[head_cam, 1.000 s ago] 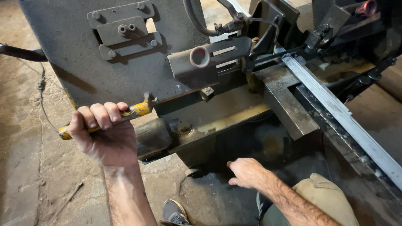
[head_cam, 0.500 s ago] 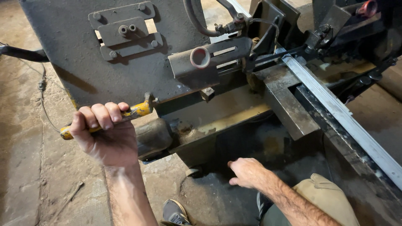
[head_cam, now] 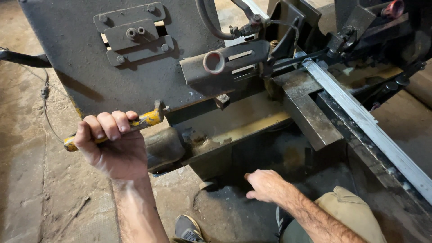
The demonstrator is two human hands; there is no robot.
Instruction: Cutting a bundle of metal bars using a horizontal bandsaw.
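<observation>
I had my left hand (head_cam: 110, 144) clamped on the saw's yellow handle (head_cam: 135, 123), right hand (head_cam: 265, 185) loose and empty by the machine's base (head_cam: 234, 157), mid-lever-stroke, needing steady pull next.

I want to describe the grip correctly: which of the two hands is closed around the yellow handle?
The left hand is closed around the yellow handle on the grey machine. The right hand holds nothing; it hangs lower, near the machine's dark base.

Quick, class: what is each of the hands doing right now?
Left hand: closed around the yellow handle.
Right hand: loosely open, holding nothing.
</observation>
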